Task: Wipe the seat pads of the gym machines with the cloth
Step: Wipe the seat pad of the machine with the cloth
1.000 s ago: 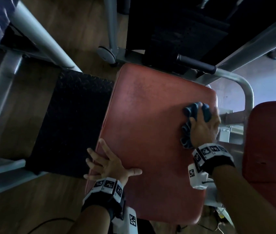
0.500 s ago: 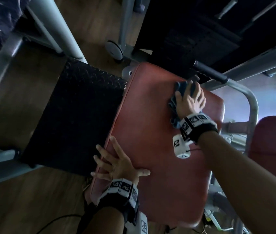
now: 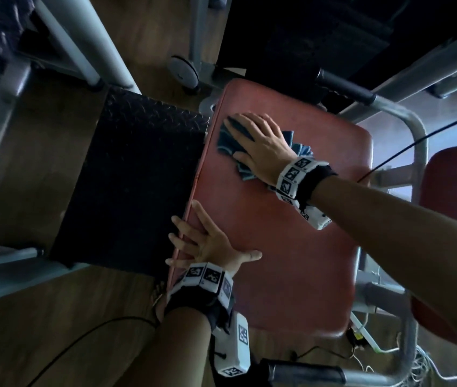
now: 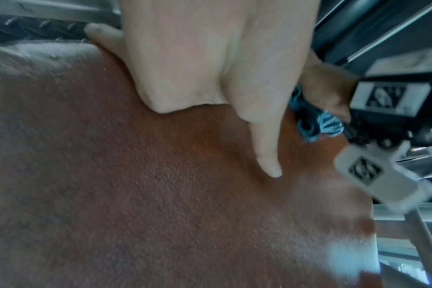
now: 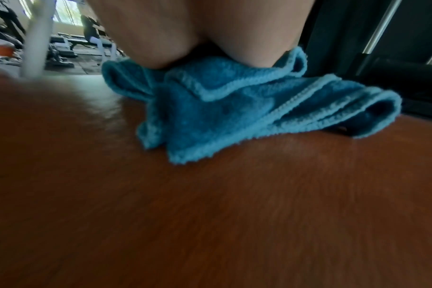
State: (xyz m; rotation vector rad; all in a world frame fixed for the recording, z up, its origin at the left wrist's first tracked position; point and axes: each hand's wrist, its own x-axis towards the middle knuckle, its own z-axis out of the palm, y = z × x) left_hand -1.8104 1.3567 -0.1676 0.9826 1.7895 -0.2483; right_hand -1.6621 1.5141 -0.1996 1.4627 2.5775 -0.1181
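A red seat pad (image 3: 286, 247) fills the middle of the head view. My right hand (image 3: 258, 141) lies flat with straight fingers on a crumpled blue cloth (image 3: 225, 138), pressing it onto the pad near its far left corner. In the right wrist view the cloth (image 5: 234, 101) bunches under my palm on the pad (image 5: 210, 194). My left hand (image 3: 205, 241) rests with spread fingers on the pad's left edge; its thumb (image 4: 264, 148) lies on the pad (image 4: 160, 194), and the cloth (image 4: 313, 126) shows beyond it.
A black diamond-plate footplate (image 3: 132, 177) lies left of the pad. Grey frame tubes (image 3: 406, 121) curve round the pad's far right side, with a black grip (image 3: 344, 85) at the back. A second red pad (image 3: 456, 191) stands at the right. Cables (image 3: 361, 347) trail on the wooden floor.
My right hand has swept the cloth from the pad's right side, over the far edge, to its far left corner. My left hand has stayed on the left edge.
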